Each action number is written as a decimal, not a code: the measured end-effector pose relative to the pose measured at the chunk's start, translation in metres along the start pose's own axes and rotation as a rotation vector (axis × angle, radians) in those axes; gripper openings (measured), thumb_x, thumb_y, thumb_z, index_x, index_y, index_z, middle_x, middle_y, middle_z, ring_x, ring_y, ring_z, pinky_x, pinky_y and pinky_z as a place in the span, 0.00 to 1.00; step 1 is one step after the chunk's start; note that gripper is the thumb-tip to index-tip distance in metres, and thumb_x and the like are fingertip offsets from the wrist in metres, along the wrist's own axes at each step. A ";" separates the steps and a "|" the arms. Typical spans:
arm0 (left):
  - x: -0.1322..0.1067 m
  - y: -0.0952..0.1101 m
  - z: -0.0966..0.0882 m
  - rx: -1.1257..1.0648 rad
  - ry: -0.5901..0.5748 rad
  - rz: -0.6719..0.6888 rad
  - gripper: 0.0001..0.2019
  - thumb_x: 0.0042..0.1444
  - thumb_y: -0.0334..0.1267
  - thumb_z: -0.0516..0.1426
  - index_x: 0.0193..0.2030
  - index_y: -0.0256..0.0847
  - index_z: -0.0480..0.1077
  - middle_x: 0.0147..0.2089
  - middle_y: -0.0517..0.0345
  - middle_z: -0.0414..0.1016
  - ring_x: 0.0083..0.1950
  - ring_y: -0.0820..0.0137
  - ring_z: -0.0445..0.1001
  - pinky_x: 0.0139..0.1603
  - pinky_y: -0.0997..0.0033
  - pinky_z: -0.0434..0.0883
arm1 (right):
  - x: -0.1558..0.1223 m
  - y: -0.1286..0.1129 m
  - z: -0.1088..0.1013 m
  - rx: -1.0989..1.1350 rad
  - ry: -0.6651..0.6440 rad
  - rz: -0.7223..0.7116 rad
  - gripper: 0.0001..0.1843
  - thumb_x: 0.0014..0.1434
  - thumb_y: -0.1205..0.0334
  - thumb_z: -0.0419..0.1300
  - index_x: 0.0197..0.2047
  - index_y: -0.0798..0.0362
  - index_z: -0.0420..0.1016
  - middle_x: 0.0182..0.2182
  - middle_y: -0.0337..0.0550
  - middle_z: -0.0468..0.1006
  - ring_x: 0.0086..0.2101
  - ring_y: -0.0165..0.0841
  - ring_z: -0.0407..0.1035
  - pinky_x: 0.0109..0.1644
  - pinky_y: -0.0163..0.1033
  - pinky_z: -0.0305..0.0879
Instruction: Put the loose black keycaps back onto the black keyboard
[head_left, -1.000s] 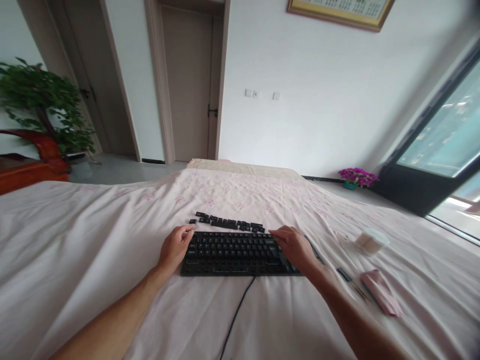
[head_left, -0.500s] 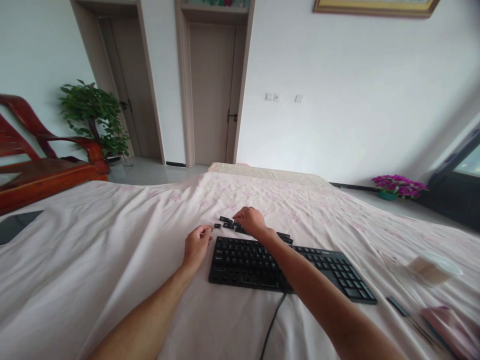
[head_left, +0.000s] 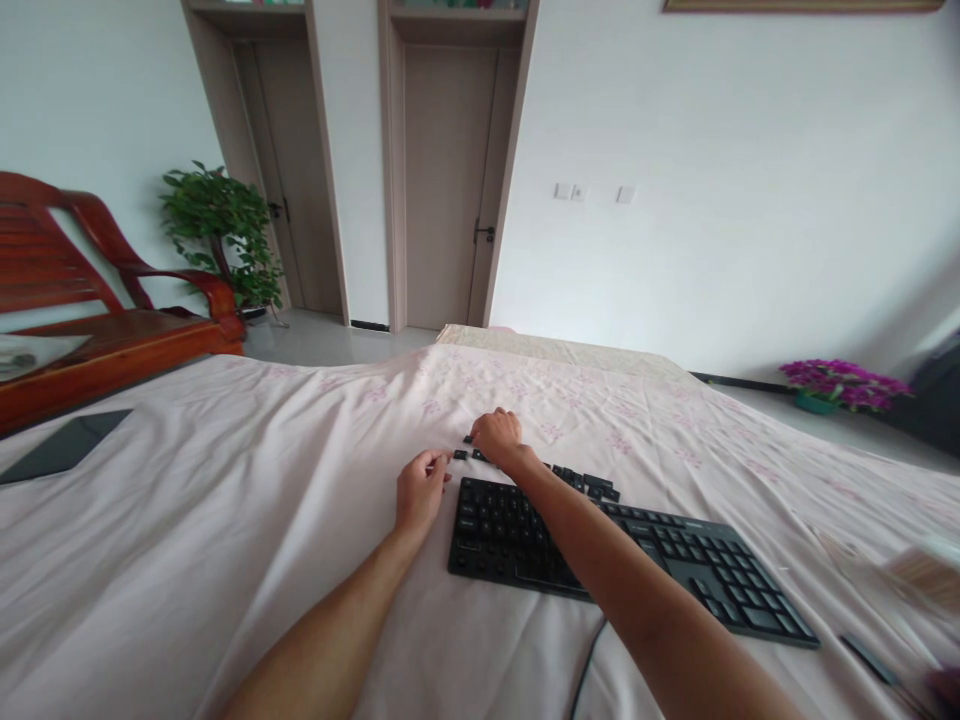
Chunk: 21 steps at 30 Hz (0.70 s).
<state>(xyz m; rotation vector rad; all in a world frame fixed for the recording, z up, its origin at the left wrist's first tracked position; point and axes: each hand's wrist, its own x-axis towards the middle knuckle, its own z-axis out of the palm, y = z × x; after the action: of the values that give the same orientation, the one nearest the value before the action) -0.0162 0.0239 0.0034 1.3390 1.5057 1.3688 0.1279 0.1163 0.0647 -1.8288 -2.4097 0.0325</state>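
A black keyboard lies on the pink-white bedcover, with the bottom-left part of its key block bare of caps. Behind it lie several loose black keycaps. My left hand rests at the left end of this row, fingers closed, tips beside or touching a small keycap. Whether anything is between them is hidden. My right hand reaches across the keyboard, fingers bent down among the caps at the left. Another dark cap shows at its fingertips; the grip itself is hidden.
A cable runs from the keyboard's front edge toward me. At right lie a thin dark tool and a blurred clear container. A flat dark panel lies at left, near a wooden bench.
The view has turned left, so everything sits further right in the picture. My right hand has shifted slightly left relative to the keyboard, over the left keycaps; my left hand stays beside its keycap.
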 end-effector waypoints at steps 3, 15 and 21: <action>0.000 0.000 0.000 0.027 -0.004 0.022 0.16 0.57 0.46 0.52 0.42 0.40 0.76 0.38 0.50 0.80 0.35 0.66 0.78 0.32 0.71 0.71 | 0.004 -0.002 0.003 0.013 -0.011 0.017 0.10 0.58 0.64 0.60 0.39 0.52 0.83 0.42 0.54 0.81 0.52 0.43 0.66 0.53 0.43 0.56; -0.002 0.002 0.000 -0.001 -0.003 0.013 0.15 0.56 0.47 0.53 0.41 0.41 0.76 0.36 0.54 0.80 0.34 0.66 0.78 0.35 0.70 0.71 | -0.015 0.000 -0.013 0.616 -0.008 0.050 0.17 0.54 0.60 0.64 0.47 0.52 0.80 0.38 0.45 0.83 0.39 0.36 0.74 0.41 0.37 0.66; -0.003 0.003 0.000 0.003 -0.011 0.019 0.17 0.56 0.48 0.52 0.42 0.41 0.76 0.39 0.52 0.80 0.34 0.66 0.78 0.36 0.69 0.70 | -0.058 0.005 -0.024 0.976 -0.113 0.020 0.16 0.58 0.59 0.61 0.48 0.54 0.79 0.37 0.47 0.83 0.28 0.27 0.74 0.23 0.28 0.61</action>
<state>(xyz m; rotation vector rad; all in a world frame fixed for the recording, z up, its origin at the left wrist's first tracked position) -0.0151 0.0209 0.0061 1.3643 1.4913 1.3696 0.1508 0.0608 0.0833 -1.3657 -1.8492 1.1079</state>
